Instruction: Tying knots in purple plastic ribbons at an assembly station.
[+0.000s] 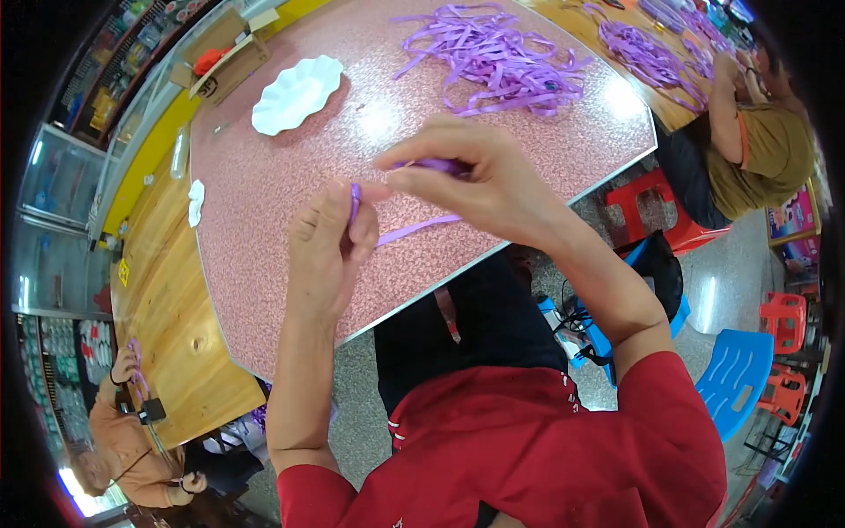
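Both of the person's hands are raised over the near edge of a speckled pink stone-look table top (290, 202), working one narrow purple plastic ribbon strip (414, 230). The left hand (327, 251) stands upright with its fingers curled in narrow, the thumb and forefinger pinching a folded end of the strip that shows as a short purple sliver just above the thumb. The right hand (471, 180) reaches in from the right, a little farther away than the left one, with its fingers closed down over another part of the same strip (only a small purple bit peeks out beneath the fingertips). Between and below the two hands a loose length of the strip slants down to the left, hanging just over the table. At the far side of the table, right of centre, lies a loose tangled heap of purple ribbon strips (502, 62), well apart from the hands. To the far left on the same table sits a white scalloped plastic plate (297, 93). A bare wooden table (167, 299) adjoins on the left, and at its near left end a person in an orange top (132, 449) handles something small and dark. Far right, another seated person in a mustard shirt (761, 150) leans over a second pile of purple strips (651, 48), with a red plastic stool (656, 207) beside them and a blue plastic chair (739, 378) nearer on the right
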A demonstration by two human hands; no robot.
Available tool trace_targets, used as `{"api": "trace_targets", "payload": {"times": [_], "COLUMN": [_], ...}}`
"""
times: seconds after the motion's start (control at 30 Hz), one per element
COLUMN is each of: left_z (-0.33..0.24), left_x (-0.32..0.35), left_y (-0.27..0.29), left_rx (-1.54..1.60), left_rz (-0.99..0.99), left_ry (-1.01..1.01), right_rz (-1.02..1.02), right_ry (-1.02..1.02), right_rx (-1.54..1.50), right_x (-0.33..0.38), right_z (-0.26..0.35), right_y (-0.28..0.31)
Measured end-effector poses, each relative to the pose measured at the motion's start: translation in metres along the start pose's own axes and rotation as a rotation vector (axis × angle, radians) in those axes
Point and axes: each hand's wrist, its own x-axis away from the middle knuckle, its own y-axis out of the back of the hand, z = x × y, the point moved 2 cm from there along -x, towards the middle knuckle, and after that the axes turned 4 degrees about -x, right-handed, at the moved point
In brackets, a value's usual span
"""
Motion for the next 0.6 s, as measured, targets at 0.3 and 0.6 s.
{"api": "trace_targets", "payload": {"times": [0.3,0.6], "left_z": [-0.014,-0.005], "left_x": [0.007,0.006], "left_y": [-0.004,-0.005], "left_rx": [-0.304,-0.138], "left_rz": [0.037,-0.131], "left_ry": [-0.043,-0.089], "right_rz": [0.085,0.048], "right_ry": [0.157,0.128], "right_rx": [-0.023,0.033], "right_x": [-0.001,0.001], "right_z": [0.005,-0.004], "right_y": [-0.015,-0.008]}}
